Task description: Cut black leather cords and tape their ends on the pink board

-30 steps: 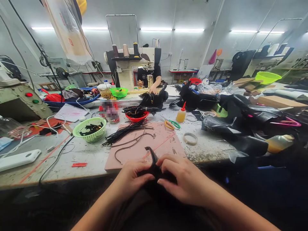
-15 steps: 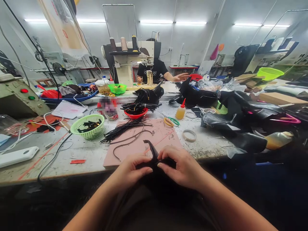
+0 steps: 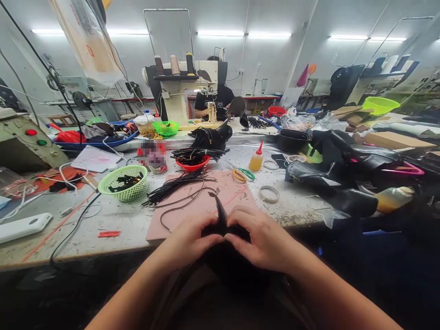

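My left hand (image 3: 197, 236) and my right hand (image 3: 256, 233) meet at the table's front edge, both closed on a black leather-like piece (image 3: 222, 213). Its narrow strip stands up between them and bends over at the tip, while the rest drops into dark shadow below. Thumbs press from the near side, close together. Beyond my fingers lies a pink board (image 3: 237, 188) carrying a loose dark cord (image 3: 178, 206) and a bundle of black cords (image 3: 175, 183). Scissors (image 3: 244, 174) with orange and green handles rest at the board's far right edge.
A green basket (image 3: 129, 195) of black pieces stands left; a red bowl (image 3: 194, 166) of black strips is behind the board. A glue bottle (image 3: 256, 158) and tape roll (image 3: 269, 194) sit right, near piled black leather pieces (image 3: 354, 199). A co-worker (image 3: 215, 98) sits behind a sewing machine (image 3: 185, 87).
My hands still pinch the black piece; its upright strip has tilted slightly and my fingers have shifted a little. Across the table, the co-worker's outstretched hand has drawn back and a dark piece is now beside the machine.
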A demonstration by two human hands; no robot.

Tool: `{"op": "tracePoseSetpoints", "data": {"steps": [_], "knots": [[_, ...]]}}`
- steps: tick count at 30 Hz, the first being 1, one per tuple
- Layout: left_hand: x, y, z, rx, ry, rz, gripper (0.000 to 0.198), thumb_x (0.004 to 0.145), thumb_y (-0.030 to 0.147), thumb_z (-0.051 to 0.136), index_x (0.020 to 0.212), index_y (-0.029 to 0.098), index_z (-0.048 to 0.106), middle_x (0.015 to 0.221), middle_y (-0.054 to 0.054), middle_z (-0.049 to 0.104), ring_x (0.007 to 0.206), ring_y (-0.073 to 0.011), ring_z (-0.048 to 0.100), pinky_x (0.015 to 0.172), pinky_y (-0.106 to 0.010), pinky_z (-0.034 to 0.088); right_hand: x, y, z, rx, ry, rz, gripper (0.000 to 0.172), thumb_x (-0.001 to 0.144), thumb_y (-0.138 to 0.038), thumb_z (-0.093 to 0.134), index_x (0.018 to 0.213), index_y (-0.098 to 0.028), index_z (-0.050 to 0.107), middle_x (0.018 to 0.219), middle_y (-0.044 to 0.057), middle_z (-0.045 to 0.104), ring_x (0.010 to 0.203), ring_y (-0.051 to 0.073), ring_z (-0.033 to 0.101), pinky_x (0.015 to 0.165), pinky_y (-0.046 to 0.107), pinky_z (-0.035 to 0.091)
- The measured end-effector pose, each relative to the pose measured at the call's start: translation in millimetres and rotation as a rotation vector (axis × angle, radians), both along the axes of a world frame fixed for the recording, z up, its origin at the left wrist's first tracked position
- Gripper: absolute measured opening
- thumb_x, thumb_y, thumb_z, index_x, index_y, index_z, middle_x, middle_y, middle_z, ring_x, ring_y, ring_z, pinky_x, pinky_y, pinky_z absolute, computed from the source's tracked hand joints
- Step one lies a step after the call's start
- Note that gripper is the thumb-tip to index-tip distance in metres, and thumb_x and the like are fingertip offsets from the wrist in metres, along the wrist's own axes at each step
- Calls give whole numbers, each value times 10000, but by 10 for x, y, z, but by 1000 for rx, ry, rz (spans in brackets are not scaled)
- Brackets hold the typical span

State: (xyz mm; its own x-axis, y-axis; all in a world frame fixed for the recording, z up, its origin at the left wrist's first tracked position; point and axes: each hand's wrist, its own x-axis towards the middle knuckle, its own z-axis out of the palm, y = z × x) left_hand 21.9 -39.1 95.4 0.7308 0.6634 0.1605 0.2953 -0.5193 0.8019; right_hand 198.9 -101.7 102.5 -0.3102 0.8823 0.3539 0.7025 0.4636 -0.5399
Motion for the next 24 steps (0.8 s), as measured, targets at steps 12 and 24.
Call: {"op": "tracePoseSetpoints", "data": {"steps": [12, 24], "knots": [[21, 19, 55, 26, 120, -66, 53, 764, 180, 543, 712, 172, 548, 698, 47, 573, 658, -113, 488, 629, -211, 381, 88, 52, 41, -95, 27, -6, 44, 780, -149, 543, 774, -184, 517, 801, 23, 570, 766, 156, 519, 680, 268, 411], [89, 92, 117, 74, 183, -112, 119, 776, 279, 525, 781, 170, 573, 729, 15, 572, 715, -150, 511, 669, -247, 400, 55, 84, 84, -36, -118, -87, 35, 785, -197, 528, 813, -175, 530, 778, 30, 587, 683, 156, 522, 601, 263, 370]]}}
